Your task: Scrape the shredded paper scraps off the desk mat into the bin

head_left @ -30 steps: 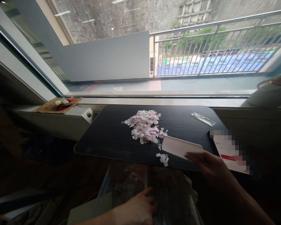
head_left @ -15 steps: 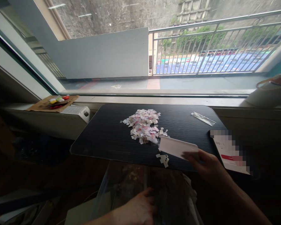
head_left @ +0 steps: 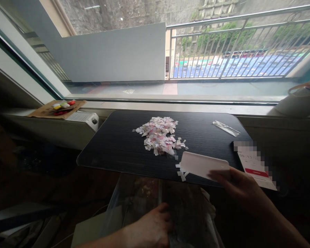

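Observation:
A heap of small pink and white paper scraps [head_left: 159, 134] lies on a black wood-grain tabletop [head_left: 119, 144]. My right hand [head_left: 237, 186] grips a flat white card [head_left: 200, 165] and holds it on edge near the table's front edge, beside a few loose scraps [head_left: 181, 171]. Below the table's front edge, my left hand [head_left: 152, 229] clutches the rim of a clear plastic bag [head_left: 139, 203] whose mouth gapes under the edge.
A clear wrapper [head_left: 226, 128] lies at the back right of the table, a white printed paper [head_left: 255, 167] at the right edge. A white radiator [head_left: 84, 119] and a cardboard piece with coloured bits [head_left: 57, 108] sit left. A window sill runs behind.
The white card in my right hand has slid back towards the front edge, onto the few loose scraps there. The left hand has stayed at the bag.

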The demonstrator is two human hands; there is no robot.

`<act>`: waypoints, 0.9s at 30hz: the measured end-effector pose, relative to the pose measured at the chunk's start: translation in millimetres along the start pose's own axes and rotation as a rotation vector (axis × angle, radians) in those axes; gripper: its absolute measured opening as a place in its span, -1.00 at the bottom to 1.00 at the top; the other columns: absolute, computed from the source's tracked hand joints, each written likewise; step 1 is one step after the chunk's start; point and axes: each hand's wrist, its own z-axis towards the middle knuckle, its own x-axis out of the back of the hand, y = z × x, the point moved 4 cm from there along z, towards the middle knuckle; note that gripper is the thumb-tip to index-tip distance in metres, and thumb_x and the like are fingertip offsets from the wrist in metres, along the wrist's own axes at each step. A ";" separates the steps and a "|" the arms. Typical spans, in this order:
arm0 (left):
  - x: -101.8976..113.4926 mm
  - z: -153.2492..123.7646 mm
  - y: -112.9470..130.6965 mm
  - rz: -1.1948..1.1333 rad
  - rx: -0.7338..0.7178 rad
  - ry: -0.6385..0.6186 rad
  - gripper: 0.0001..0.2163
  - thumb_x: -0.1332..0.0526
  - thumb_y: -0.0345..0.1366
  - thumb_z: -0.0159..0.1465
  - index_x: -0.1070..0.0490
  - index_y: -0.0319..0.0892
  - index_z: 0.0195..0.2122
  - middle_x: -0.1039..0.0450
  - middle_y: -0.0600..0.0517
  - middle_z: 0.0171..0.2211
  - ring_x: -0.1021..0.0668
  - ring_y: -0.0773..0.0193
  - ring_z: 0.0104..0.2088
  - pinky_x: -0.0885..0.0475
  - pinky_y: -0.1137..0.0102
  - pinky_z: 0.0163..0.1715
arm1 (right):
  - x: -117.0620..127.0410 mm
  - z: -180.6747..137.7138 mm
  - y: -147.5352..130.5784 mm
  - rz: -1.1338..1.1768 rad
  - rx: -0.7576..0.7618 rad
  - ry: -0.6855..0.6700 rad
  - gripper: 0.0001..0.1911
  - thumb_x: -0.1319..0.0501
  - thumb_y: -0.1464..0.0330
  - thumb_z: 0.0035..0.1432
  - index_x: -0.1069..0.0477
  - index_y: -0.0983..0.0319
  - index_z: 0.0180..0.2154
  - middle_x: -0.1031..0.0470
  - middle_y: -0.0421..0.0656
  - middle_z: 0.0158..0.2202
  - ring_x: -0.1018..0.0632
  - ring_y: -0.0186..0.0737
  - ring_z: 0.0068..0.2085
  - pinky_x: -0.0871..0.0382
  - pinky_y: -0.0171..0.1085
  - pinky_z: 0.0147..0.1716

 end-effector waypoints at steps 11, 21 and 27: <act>25.5 -3.0 0.3 -0.009 0.049 -0.032 -0.76 -0.39 -0.34 0.17 -0.40 -0.15 -0.59 -0.45 0.11 -0.45 -0.42 0.26 -0.35 -0.16 0.18 0.18 | 16.0 -6.9 23.3 0.027 -0.089 -0.020 -0.62 -0.40 -0.06 -0.03 -0.68 0.10 -0.38 -0.74 -0.12 -0.31 -0.70 0.07 -0.22 -0.56 -0.09 -0.18; 27.1 -1.3 1.3 -0.019 0.062 -0.045 -0.77 -0.41 -0.32 0.16 -0.39 -0.16 -0.56 -0.43 0.11 -0.46 -0.40 0.27 -0.38 -0.21 0.20 0.07 | 3.0 14.9 30.6 0.105 -0.026 0.039 -0.59 -0.43 -0.05 -0.02 -0.70 0.13 -0.30 -0.75 -0.08 -0.26 -0.71 0.12 -0.16 -0.60 -0.02 -0.10; 26.6 -2.2 1.6 -0.025 0.067 -0.062 -0.78 -0.37 -0.36 0.18 -0.40 -0.16 -0.56 -0.44 0.10 -0.47 -0.45 0.24 -0.33 -0.21 0.21 0.09 | -10.4 13.3 28.5 0.123 0.015 -0.073 -0.47 -0.38 -0.16 -0.02 -0.70 0.15 -0.31 -0.75 -0.06 -0.26 -0.71 0.09 -0.18 -0.60 -0.04 -0.11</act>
